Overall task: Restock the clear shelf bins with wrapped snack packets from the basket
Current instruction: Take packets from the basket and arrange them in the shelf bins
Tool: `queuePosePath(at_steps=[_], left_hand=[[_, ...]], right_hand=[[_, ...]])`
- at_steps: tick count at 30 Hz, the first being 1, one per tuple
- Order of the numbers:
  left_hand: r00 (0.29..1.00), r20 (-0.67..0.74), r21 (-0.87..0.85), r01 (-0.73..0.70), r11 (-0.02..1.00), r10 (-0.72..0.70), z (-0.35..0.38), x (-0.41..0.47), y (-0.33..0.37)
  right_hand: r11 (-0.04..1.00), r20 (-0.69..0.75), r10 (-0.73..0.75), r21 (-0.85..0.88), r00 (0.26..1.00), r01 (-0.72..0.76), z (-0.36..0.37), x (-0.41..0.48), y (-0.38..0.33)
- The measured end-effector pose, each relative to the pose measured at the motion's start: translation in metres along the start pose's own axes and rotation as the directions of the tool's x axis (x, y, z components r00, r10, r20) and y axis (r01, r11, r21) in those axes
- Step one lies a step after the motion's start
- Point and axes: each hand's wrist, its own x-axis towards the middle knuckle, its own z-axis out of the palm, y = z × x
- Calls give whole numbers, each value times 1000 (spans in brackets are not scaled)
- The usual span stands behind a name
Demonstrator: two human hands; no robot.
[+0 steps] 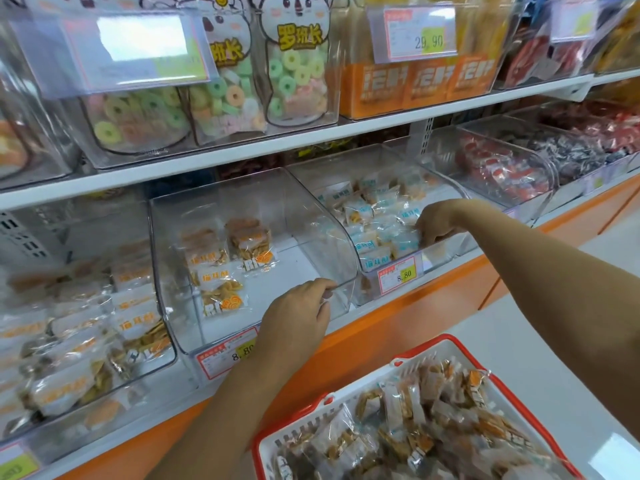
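Left hand [298, 315] has its fingers curled over the front lip of the middle bin [311, 216], which holds only about four orange packets [221, 292]. Right hand [434, 225] is down among the blue packets [374, 216] in the next bin right, and I can't tell if those fingers hold one. Risk imo: orange stock from the one basket [426, 358], near right, gets mixed into the blue bin.

Left hand [300, 315] grips clear bin lid [323, 237] edge; right hand [437, 224] among blue packets [375, 216]; basket [450, 338] below.
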Motion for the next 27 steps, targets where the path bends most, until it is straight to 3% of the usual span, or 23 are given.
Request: queuePosePath(at_steps=[2,6,10,12,14,16,18,21,25,27], left_hand=[[1000,10,-6,-2,1000,2,-1,-1,0],[1000,9,-24,-1,1000,2,-4,-5,2],[996,-77,-93,-61,994,54,-9,-16,8],[980,-146,-129,-153,980,134,-9,-25,14],[966,-176,-163,-218,962,189,-5,-35,16],[977,-80,-174,-209,962,198,3,-47,13],[980,129,-122,-135,983,151,12,-58,7],[905,418,88,-118,989,71,27,-77,-8],[743,658,196,-14,981,-121,45,-101,-28],[636,738,294,1,956,-227,49,-114,-40]], right_hand=[[995,-58,-11,-97,998,5,2,-3,-4],[993,-70,-73,-100,995,66,8,-10,-10],[986,-276,-98,102,956,131,12,-27,-5],[961,-438,-52,221,897,164,17,-40,-1],[949,-629,-8,240,777,204,30,-59,5],[919,-698,3,285,716,273,53,-85,12],[912,-631,-41,294,775,288,84,-105,20],[968,-354,-113,172,928,183,147,-116,35],[985,-38,-83,151,996,88,211,-123,35],[985,27,-25,174,999,20,239,-120,26]])
